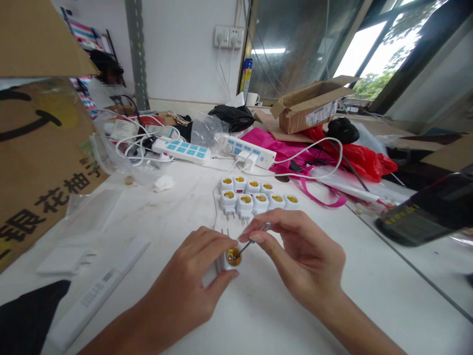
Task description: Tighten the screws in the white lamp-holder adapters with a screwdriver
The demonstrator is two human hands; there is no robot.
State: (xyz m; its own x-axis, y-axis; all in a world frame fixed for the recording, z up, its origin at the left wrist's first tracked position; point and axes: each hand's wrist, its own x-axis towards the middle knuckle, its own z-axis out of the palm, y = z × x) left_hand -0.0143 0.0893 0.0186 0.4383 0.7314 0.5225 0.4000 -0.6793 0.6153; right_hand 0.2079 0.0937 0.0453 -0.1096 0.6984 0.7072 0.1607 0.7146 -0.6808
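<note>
While a printed cardboard carton (pixel 37 162) walls off the left edge, the action sits dead centre on the white surface (pixel 388 281). In from the near left comes the left hand (pixel 183 281), its grip pressed closed around a white lamp-socket adapter (pixel 232 257), with the thumb under it and the fingers across the top. That adapter sits between the two hands, long axis running near to far, two metal pins pointing far and its brass-lined mouth tipped up toward the camera. From the near right, the right hand (pixel 305 254) reaches in with the wrist low and the fingers curled, its grip a tight pinch on a small screwdriver (pixel 254 237). The shaft slants down and left from that pinch, its tip right at the brass mouth, though how deep it sits is hard to tell. Just beyond lies a cluster of matching adapters (pixel 254 199). Farther off, left to right: a co-worker (pixel 105 91) in a white top, two blue-socketed power strips (pixel 181 150) (pixel 249 153) among white cables, and an open cardboard box (pixel 310 108). At the right edge, nearer in, rests a dark handheld device (pixel 421 219).
</note>
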